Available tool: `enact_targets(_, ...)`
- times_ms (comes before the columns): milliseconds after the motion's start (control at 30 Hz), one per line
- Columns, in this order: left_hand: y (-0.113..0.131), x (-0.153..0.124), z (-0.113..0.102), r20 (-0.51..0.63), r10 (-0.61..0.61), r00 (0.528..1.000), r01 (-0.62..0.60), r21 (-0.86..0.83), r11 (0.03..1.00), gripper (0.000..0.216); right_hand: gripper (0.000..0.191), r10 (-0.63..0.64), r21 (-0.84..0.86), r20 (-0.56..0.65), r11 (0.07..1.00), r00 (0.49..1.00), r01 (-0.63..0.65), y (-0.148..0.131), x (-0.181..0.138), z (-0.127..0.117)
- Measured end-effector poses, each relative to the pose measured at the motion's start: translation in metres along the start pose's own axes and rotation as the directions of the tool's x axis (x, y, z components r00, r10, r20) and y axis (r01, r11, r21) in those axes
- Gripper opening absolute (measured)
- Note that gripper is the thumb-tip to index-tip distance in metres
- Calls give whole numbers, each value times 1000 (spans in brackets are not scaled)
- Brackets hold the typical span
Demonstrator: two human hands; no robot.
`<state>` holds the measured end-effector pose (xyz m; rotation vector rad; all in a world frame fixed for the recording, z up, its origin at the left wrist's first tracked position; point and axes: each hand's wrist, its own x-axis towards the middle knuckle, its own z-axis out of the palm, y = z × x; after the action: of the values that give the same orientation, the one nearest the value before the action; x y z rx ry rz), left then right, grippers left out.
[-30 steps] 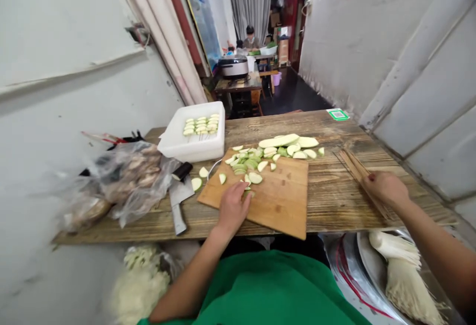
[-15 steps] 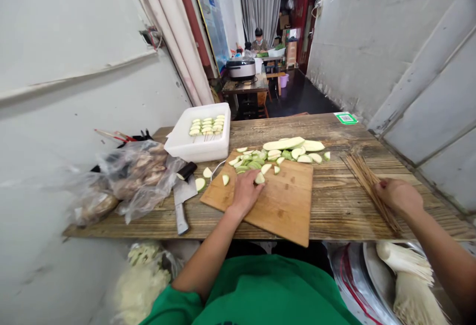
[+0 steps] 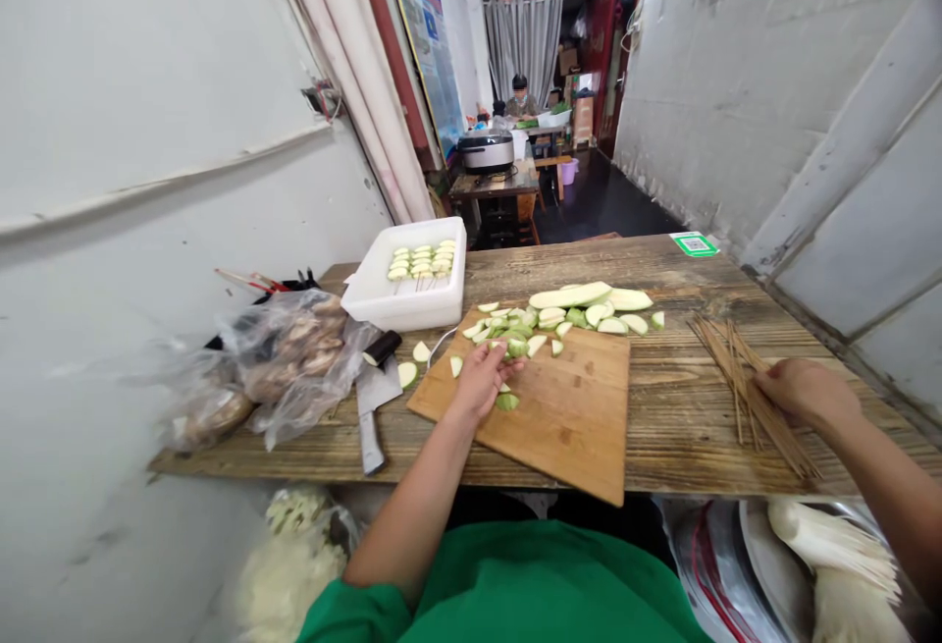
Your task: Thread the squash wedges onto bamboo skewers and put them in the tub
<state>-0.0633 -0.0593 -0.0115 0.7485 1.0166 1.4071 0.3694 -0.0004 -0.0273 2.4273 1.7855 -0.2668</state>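
Note:
My left hand (image 3: 482, 380) is over the wooden cutting board (image 3: 566, 407), fingers closed around pale green zucchini slices (image 3: 507, 401); how many it holds is partly hidden. Just beyond the fingers lies a pile of cut zucchini slices (image 3: 541, 317). Longer zucchini pieces (image 3: 570, 296) rest behind them at the board's far edge. At the table's right, my right hand (image 3: 808, 393) is closed on thin bamboo skewers (image 3: 769, 412), several of which fan out on the wood.
A white plastic tub (image 3: 408, 304) holds skewered slices. Left of the board lie a cleaver (image 3: 372, 417), a dark eggplant piece (image 3: 382, 348) and bagged mushrooms (image 3: 294, 353). A green QR card (image 3: 694, 244) is at the far edge. Another person (image 3: 521, 101) sits at the back.
My left hand has lifted and turned slightly, with slices showing below its fingers. The skewers have spread apart under my right hand. The view has shifted a little.

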Motion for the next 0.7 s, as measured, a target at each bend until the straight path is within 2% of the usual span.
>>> enact_targets(67,-5,5,0,-60,-13,998,16,56,998,24,31,12,-5,23,1000,1000,-12,-4,-1,-3)
enact_targets(133,-8,10,-1,-102,17,995,6,219,976,25,31,26,-21,38,999,999,-25,-7,-3,-5)
enact_targets(200,-9,14,-4,-113,94,989,-35,442,896,27,32,35,-26,35,999,999,-34,-8,-4,-7)
enact_targets(267,-6,16,-6,-105,170,980,-78,582,809,28,33,40,-22,-3,999,999,-40,-8,-7,-11)
enact_targets(333,-1,16,-7,-123,201,972,-100,556,825,28,33,37,-13,-98,999,994,-39,-9,-14,-16)
enact_targets(400,4,16,-6,-107,151,983,-94,416,905,29,29,24,20,-238,1000,971,-20,-17,-26,-21)
enact_targets(467,8,15,-3,-10,57,998,-51,305,951,33,20,-21,101,-363,993,931,62,-33,-43,-25)
enact_targets(500,9,14,0,55,15,998,-32,308,951,34,16,-97,156,-398,973,912,171,-44,-52,-26)
enact_targets(533,10,14,2,114,-11,993,-30,351,936,34,15,-157,239,-423,931,893,277,-57,-61,-26)
enact_targets(600,12,15,8,193,-17,981,-83,496,865,30,17,-295,403,-473,766,831,501,-89,-77,-22)
enact_targets(700,17,21,19,243,58,968,-213,686,696,31,26,-414,540,-506,532,757,652,-141,-92,-14)
